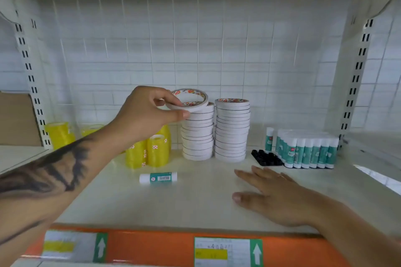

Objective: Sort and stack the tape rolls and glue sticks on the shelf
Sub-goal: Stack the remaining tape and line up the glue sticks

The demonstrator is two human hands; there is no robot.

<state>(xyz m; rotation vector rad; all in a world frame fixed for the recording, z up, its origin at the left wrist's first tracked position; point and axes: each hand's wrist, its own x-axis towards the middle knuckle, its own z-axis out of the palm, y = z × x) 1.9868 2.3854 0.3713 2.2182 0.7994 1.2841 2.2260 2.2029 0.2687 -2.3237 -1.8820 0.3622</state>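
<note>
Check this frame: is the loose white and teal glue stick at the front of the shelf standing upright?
No, the white and teal glue stick lies on its side on the white shelf board, apart from both hands.

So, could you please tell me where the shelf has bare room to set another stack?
Bare shelf lies in front, between the lying glue stick and the right hand. The back row is crowded: yellow rolls, white stacks, black tray, upright glue sticks.

White tiled wall [238, 50], wire grid (blurred), slotted uprights [355, 76], daylight
</note>
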